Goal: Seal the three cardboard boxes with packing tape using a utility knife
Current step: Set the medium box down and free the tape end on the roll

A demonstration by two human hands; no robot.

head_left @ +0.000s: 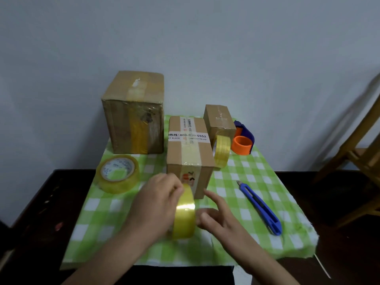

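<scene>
Roll of yellow packing tape (185, 214) gripped in left hand (158, 200), spread-fingered right hand (218, 217) touching it; brown cardboard box (191, 153) just behind, blue utility knife (261, 206) off to its right.

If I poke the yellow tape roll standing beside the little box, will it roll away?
Probably. The yellow tape roll stands on its round edge, so a nudge would likely roll it or tip it flat. The middle box right beside it might block it. It is a hollow ring, so probably light.
</scene>
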